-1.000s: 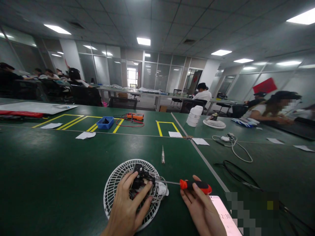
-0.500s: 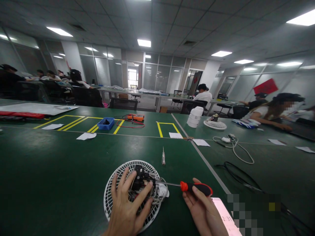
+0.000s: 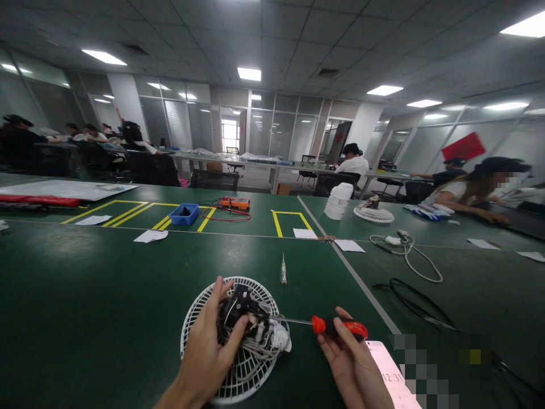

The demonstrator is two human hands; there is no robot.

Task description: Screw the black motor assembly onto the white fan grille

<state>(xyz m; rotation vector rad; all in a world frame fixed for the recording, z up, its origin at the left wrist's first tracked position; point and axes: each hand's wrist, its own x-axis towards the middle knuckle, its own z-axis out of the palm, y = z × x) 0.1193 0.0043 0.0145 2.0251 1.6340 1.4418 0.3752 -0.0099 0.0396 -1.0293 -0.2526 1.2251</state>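
A white round fan grille lies on the green table, with a black fan motor assembly and bundled pale wires on top of it. My left hand grips the motor from its left side, thumb in front and fingers behind. In my right hand is a red-and-black screwdriver, held level by the handle. Its shaft points left and meets the right side of the motor assembly; the tip is hidden there. Beyond the grille lies a small clear-handled screwdriver.
A lit phone lies beside my right hand. Farther back are a blue bin, an orange multimeter, white stacked parts and another fan grille. Cables lie on the right. A co-worker sits at the right.
My left hand has shifted from lying spread over the motor to holding its left side, uncovering more of the motor and wires. The right hand and screwdriver stay nearly in place.
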